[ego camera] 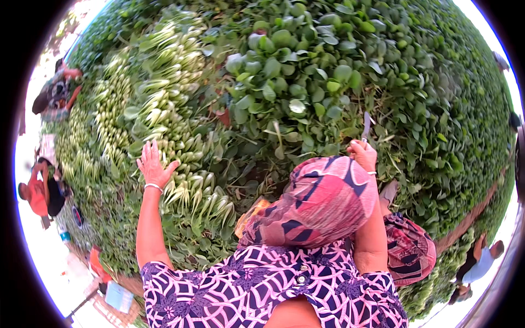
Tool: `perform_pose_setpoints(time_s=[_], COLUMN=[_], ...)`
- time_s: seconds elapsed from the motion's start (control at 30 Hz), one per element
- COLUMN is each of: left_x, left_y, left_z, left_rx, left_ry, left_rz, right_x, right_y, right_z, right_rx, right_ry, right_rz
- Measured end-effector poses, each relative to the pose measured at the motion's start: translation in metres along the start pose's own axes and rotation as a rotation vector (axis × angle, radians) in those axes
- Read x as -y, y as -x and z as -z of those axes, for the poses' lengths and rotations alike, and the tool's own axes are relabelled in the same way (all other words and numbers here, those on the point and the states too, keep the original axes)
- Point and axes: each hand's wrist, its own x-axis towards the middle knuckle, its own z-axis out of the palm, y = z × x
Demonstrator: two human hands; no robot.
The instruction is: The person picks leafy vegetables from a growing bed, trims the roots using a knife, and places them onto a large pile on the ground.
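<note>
My left hand [156, 166], fingers spread, is over a long row of cut leafy greens [192, 186] laid with their pale stems showing. Whether it touches them I cannot tell. My right hand [363, 155] is closed around the handle of a knife [366, 125], its blade pointing away from me. Just beyond the knife grow dense, round-leaved green plants [272, 67]. Loose leaves and trimmings [254, 178] lie on the ground between the row and my knees, which patterned red cloth covers.
Another row of cut greens [112, 106] runs farther left. Two people [57, 92] [39, 188] are at the left edge, and another person [480, 262] is at the lower right. A blue box [119, 297] stands at the lower left. Standing plants fill the right side.
</note>
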Motion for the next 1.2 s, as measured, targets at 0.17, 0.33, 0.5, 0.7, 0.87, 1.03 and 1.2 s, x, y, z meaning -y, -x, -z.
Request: perform_pose_setpoints(time_s=[0.17,0.33,0.5,0.7,0.87,1.03,1.2], left_x=[-0.096,-0.274,-0.465,-0.593,-0.593,-0.545,-0.524], left_y=[-0.052,-0.098,-0.114,-0.126,-0.143,-0.155,-0.152], left_z=[0.029,0.100,0.130,0.068,0.018,-0.010,-0.030], left_rx=[-0.243,-0.349,-0.287,0.090,0.163,0.096,0.039], left_ry=[0.118,0.302,0.390,0.069,-0.238,0.027,0.130], left_rz=[-0.333,-0.741,-1.170,-1.318,-1.053,-0.979,-0.882], right_x=[-0.011,-0.023,-0.031,-0.023,-0.033,-0.059,-0.030], right_y=[-0.002,-0.008,-0.021,-0.031,-0.054,-0.095,-0.114], right_z=[0.019,0.029,0.038,0.042,0.052,0.036,-0.007], right_rx=[-0.047,-0.079,-0.027,0.077,0.079,0.090,0.157], right_ry=[-0.125,-0.153,-0.236,-0.146,-0.074,0.112,0.357], right_rz=[-0.067,-0.071,-0.058,-0.087,-0.107,0.049,0.123])
